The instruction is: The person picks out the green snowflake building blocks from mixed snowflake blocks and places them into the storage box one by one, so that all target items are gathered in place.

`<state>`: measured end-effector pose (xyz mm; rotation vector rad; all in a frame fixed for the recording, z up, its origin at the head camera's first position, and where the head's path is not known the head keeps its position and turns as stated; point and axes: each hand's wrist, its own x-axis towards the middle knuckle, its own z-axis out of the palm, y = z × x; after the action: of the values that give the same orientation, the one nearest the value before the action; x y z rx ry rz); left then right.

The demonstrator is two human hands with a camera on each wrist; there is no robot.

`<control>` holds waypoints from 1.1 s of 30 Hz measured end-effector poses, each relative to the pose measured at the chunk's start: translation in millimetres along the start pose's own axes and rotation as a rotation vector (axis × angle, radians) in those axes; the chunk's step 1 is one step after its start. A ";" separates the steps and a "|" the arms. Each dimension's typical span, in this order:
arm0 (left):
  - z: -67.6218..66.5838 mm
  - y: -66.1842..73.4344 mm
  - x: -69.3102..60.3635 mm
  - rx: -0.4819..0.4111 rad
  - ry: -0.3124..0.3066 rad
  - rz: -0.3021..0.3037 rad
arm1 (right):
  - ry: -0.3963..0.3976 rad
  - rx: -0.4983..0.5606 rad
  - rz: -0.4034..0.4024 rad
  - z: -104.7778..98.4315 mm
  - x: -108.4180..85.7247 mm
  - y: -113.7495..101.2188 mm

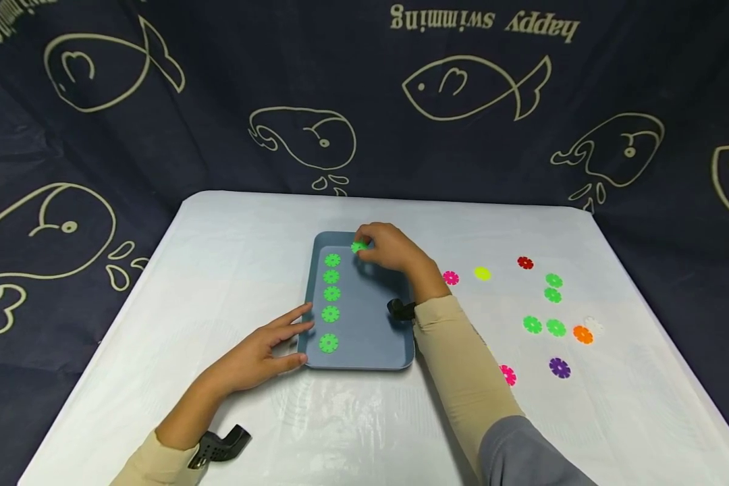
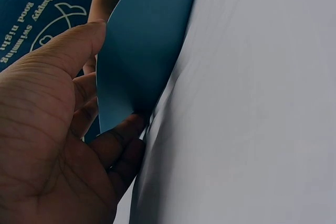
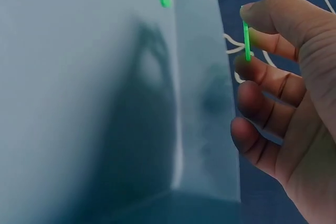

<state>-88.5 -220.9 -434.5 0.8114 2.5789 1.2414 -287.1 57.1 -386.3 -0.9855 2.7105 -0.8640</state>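
My right hand (image 1: 395, 248) pinches a green notched plastic disc (image 3: 247, 41) between thumb and fingertips, above the far end of a grey-blue tray (image 1: 370, 317). In the right wrist view the disc is seen edge-on, apart from the tray floor. Inside the tray, several green discs (image 1: 331, 293) form a column along the left side, with a wider gap before the nearest one. My left hand (image 1: 249, 354) touches the tray's left edge, fingers spread and extended. In the left wrist view its fingertips (image 2: 134, 124) meet the tray's outer wall (image 2: 142, 51).
Loose discs lie on the white table (image 1: 243, 270) right of the tray: several green ones (image 1: 555, 328), two pink, a yellow (image 1: 482, 273), a red (image 1: 525, 262), an orange (image 1: 582, 334), a white and a purple (image 1: 559, 368). A dark fish-print cloth (image 1: 364, 81) hangs behind.
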 end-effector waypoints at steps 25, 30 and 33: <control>0.8 0.3 -0.3 -0.003 0.011 0.002 | -0.121 -0.083 0.075 30.0 10.7 4.7; -0.1 2.2 -0.2 -0.007 0.004 -0.004 | -0.096 -0.083 0.093 33.5 11.4 4.6; -0.8 2.3 -1.1 -0.002 0.005 -0.014 | -0.085 -0.087 0.092 34.5 12.2 4.1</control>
<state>-87.0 -220.8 -432.3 0.7896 2.5826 1.2433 -288.3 35.8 -416.3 -0.8831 2.7178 -0.6776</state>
